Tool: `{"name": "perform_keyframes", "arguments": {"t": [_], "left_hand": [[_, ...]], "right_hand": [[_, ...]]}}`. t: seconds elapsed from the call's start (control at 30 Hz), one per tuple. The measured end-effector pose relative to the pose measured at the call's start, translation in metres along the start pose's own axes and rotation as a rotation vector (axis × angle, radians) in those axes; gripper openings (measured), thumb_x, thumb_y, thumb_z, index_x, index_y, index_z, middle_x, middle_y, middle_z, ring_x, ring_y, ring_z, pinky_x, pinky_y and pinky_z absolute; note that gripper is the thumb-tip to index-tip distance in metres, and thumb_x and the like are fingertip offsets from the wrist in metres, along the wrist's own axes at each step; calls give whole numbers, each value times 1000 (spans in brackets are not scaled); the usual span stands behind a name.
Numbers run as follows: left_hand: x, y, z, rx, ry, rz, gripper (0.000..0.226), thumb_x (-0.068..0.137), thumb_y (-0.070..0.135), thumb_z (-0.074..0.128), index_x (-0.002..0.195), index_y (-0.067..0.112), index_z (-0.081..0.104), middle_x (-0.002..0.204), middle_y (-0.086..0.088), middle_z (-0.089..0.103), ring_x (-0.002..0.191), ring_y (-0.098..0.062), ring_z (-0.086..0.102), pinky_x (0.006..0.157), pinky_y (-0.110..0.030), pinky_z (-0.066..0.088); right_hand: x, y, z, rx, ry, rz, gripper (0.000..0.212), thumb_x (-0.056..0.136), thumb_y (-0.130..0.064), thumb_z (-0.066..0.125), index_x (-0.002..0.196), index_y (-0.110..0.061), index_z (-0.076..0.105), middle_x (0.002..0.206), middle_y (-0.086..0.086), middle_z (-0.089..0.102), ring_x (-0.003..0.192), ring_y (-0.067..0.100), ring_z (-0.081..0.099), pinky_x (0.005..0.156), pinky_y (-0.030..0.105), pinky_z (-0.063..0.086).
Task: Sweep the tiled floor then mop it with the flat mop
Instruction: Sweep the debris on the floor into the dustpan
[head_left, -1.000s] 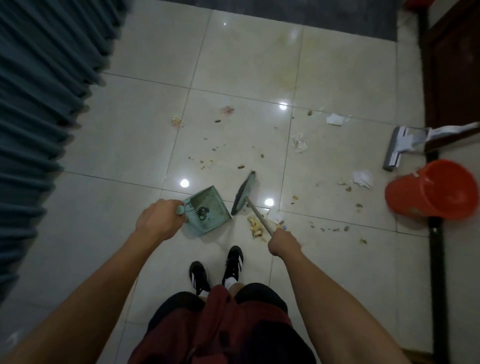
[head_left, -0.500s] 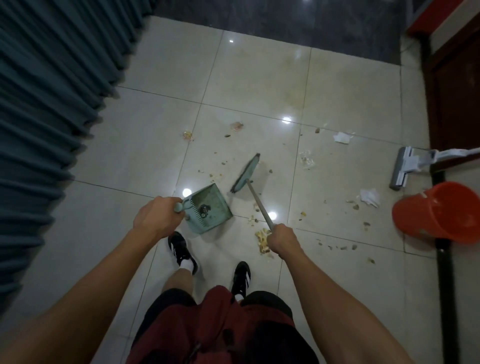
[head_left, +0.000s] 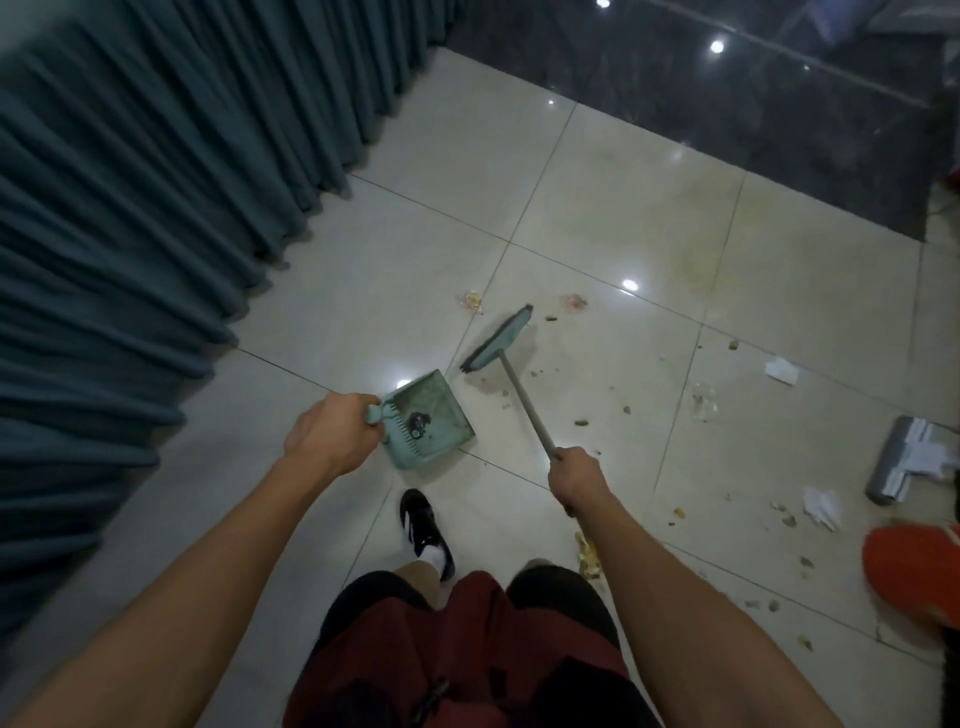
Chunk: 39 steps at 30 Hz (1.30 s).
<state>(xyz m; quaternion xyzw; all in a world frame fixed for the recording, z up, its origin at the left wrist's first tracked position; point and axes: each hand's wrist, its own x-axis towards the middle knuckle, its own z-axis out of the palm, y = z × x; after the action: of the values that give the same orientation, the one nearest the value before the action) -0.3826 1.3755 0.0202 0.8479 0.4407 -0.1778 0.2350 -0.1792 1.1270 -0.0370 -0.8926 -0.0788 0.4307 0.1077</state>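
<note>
My left hand (head_left: 332, 436) grips the handle of a pale green dustpan (head_left: 434, 418), which holds a small dark clump. My right hand (head_left: 576, 470) grips the thin grey stick of a green broom (head_left: 498, 340); its head lies just beyond the dustpan on the pale tiled floor (head_left: 597, 197). Crumbs and scraps (head_left: 582, 422) are scattered to the right of the broom, with pink bits (head_left: 574, 302) near its far end. White paper scraps (head_left: 781, 370) lie further right. The grey flat mop head (head_left: 896, 460) rests on the floor at the right edge.
Dark teal curtains (head_left: 156, 208) hang along the left. An orange bucket (head_left: 914, 571) stands at the right edge, near the mop. A dark glossy floor strip (head_left: 727, 104) runs along the back. My black shoe (head_left: 426, 525) stands below the dustpan.
I have stepped forward and the view has tilted up and left. The broom head has moved further out across the tile, away from the dustpan. Both hands keep their grips.
</note>
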Motion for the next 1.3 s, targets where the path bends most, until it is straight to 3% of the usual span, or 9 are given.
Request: {"name": "perform_keyframes", "arguments": {"t": [0.1, 0.27, 0.43, 0.53, 0.67, 0.83, 0.93, 1.13, 1.3], "left_hand": [[22, -21, -20, 7, -1, -19, 8, 85, 35, 64, 92, 34, 68, 80, 4, 66, 73, -23, 63, 63, -29, 47], [57, -42, -43, 34, 21, -29, 11, 87, 38, 65, 95, 32, 68, 84, 0, 65, 76, -27, 62, 64, -30, 46], [92, -39, -61, 60, 44, -23, 14, 89, 41, 63, 97, 31, 68, 89, -2, 69, 77, -28, 62, 64, -30, 45], [112, -28, -70, 68, 43, -28, 12, 91, 42, 63, 95, 31, 66, 87, -1, 68, 74, -26, 61, 62, -29, 44], [139, -7, -81, 87, 22, -53, 9, 91, 41, 60, 90, 32, 62, 85, -2, 67, 73, -26, 60, 61, -30, 45], [170, 17, -86, 125, -33, -54, 11, 92, 40, 58, 96, 32, 64, 86, -2, 68, 77, -28, 62, 69, -35, 54], [182, 24, -82, 135, -61, -48, 10, 94, 39, 58, 98, 32, 64, 86, -1, 67, 77, -26, 63, 67, -34, 53], [184, 27, -80, 155, -84, -14, 11, 95, 37, 57, 98, 30, 64, 88, -4, 67, 78, -28, 63, 70, -38, 56], [174, 22, -74, 175, -74, 35, 15, 93, 38, 58, 99, 29, 68, 86, -3, 68, 77, -27, 64, 72, -38, 57]], "right_hand": [[6, -38, 3, 83, -38, 26, 43, 95, -16, 38, 130, -8, 61, 89, 12, 66, 54, 25, 60, 38, 25, 49], [24, -90, -4, 167, -96, 13, 42, 83, -9, 41, 117, -7, 64, 84, 17, 64, 58, 29, 55, 48, 30, 49], [55, -130, -15, 166, -114, -11, 31, 84, -7, 39, 101, -3, 64, 84, 18, 64, 48, 25, 53, 41, 27, 49], [81, -152, -27, 171, -139, -18, 32, 84, -7, 39, 102, 1, 64, 84, 19, 65, 51, 29, 56, 44, 29, 51], [120, -179, -44, 180, -194, -41, 33, 84, -7, 42, 107, 6, 62, 98, 26, 66, 73, 31, 58, 65, 37, 51], [164, -205, -60, 251, -294, -15, 33, 91, 3, 38, 120, 7, 54, 91, 21, 55, 59, 30, 59, 56, 35, 54], [181, -210, -65, 269, -340, 28, 34, 94, 3, 38, 125, 6, 50, 92, 21, 51, 62, 34, 61, 64, 40, 58], [173, -182, -62, -22, -297, 10, 37, 89, 2, 42, 124, 8, 53, 101, 27, 65, 77, 38, 68, 77, 49, 61], [137, -147, -45, -99, -236, 13, 33, 94, -5, 41, 124, 3, 52, 95, 17, 58, 69, 34, 61, 64, 41, 59]]}}
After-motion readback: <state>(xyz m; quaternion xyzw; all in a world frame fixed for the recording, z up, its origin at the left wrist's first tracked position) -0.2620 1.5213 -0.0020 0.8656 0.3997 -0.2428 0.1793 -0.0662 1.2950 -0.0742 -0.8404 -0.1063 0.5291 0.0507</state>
